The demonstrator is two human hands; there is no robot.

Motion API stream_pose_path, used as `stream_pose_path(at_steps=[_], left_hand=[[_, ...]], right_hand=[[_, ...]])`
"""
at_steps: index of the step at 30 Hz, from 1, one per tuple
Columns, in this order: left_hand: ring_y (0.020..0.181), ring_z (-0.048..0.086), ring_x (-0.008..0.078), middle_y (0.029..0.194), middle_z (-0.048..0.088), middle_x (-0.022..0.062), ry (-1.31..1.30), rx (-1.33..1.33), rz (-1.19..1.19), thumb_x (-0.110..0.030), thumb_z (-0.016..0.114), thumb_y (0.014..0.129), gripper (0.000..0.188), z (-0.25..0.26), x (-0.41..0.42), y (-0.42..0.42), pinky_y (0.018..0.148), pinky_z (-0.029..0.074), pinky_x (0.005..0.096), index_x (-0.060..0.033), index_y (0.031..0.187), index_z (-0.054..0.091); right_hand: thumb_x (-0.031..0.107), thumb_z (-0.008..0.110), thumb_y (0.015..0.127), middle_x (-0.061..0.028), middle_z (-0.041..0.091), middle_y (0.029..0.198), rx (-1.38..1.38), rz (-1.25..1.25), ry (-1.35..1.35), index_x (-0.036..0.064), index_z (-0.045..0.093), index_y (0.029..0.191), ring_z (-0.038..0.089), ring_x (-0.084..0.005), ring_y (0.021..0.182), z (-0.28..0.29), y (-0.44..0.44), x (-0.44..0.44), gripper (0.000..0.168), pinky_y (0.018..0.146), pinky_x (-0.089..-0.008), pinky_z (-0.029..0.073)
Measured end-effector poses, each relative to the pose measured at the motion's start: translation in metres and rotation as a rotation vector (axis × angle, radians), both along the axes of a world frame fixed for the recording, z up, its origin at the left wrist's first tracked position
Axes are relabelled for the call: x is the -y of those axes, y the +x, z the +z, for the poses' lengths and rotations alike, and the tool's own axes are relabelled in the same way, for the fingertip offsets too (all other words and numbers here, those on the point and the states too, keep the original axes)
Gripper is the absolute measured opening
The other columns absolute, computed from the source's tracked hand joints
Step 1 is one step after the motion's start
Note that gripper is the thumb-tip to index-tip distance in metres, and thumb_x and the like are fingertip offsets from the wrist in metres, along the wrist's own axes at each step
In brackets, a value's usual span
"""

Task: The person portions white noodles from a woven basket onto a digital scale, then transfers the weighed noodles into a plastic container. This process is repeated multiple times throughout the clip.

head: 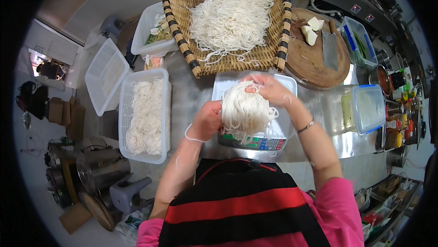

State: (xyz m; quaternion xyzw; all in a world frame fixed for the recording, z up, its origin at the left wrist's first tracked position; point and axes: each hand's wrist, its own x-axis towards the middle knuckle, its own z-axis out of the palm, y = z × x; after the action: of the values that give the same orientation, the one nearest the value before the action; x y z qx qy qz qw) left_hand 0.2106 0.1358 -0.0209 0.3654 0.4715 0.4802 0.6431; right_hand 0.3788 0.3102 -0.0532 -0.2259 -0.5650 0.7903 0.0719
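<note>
Between my two hands is a bundle of white noodles (244, 110), held above the pan of a digital scale (286, 134). My left hand (207, 118) grips the bundle from its left side, fingers partly hidden behind the noodles. My right hand (268, 89), slightly blurred, has its fingers on the upper right of the bundle. Beyond the scale, a woven basket (186, 46) bears a large heap of loose white noodles (234, 16). On the left, a white plastic basket (166, 117) holds several noodle bundles (145, 117). Stray strands cling to my left forearm.
A round chopping board (304, 67) carries a cleaver (330, 50) and pale cut pieces (310, 33). Lidded plastic boxes (368, 108) and jars (393, 139) line the right. An upright plastic basket (106, 77) and a tub of scraps (138, 41) stand left on the steel table (188, 89).
</note>
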Motion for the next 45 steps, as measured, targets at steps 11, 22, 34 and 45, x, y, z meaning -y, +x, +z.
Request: stream_pose_path(at_steps=[11, 22, 34, 45], left_hand=[[0.056, 0.053, 0.008, 0.076, 0.062, 0.0029, -0.01, 0.287, 0.407, -0.01, 0.046, 0.091, 0.03, -0.007, -0.011, 0.034, 0.052, 0.041, 0.0186, -0.0006, 0.118, 0.058], [0.058, 0.053, 0.0036, 0.077, 0.064, -0.0008, 0.045, -0.234, 0.457, -0.006, 0.054, 0.09, 0.022, -0.014, -0.012, 0.054, 0.05, 0.044, 0.0204, -0.0008, 0.109, 0.065], [0.056, 0.06, 0.0188, 0.069, 0.065, 0.0133, 0.242, -0.772, 0.441, -0.012, 0.052, 0.087, 0.02, -0.036, -0.015, 0.032, 0.054, 0.048, 0.035, 0.0027, 0.093, 0.065], [0.055, 0.056, 0.0071, 0.075, 0.064, 0.0002, -0.21, 0.221, -0.124, -0.007, 0.057, 0.082, 0.023, -0.026, 0.017, 0.002, 0.044, 0.04, 0.0202, -0.0004, 0.102, 0.067]], right_hand=[[0.038, 0.041, 0.103, -0.0087, 0.065, 0.075, -0.061, -0.161, -0.417, -0.001, 0.062, 0.102, 0.053, -0.0111, 0.056, -0.003, 0.032, 0.075, 0.045, 0.058, -0.0225, 0.045], [0.015, 0.073, 0.08, -0.0157, 0.057, 0.119, 0.232, -0.222, 0.952, 0.001, 0.066, 0.109, 0.055, -0.0268, 0.109, 0.012, 0.039, 0.073, 0.033, 0.093, -0.0363, 0.043], [0.008, 0.07, 0.077, -0.0159, 0.062, 0.084, 0.159, 0.102, 1.06, 0.0, 0.068, 0.101, 0.062, -0.0331, 0.078, 0.058, 0.057, 0.045, 0.025, 0.07, -0.0383, 0.05], [0.026, 0.067, 0.088, -0.0094, 0.062, 0.119, -0.266, 0.161, 0.169, 0.002, 0.069, 0.11, 0.056, -0.021, 0.111, 0.021, 0.011, 0.045, 0.032, 0.098, -0.0355, 0.042]])
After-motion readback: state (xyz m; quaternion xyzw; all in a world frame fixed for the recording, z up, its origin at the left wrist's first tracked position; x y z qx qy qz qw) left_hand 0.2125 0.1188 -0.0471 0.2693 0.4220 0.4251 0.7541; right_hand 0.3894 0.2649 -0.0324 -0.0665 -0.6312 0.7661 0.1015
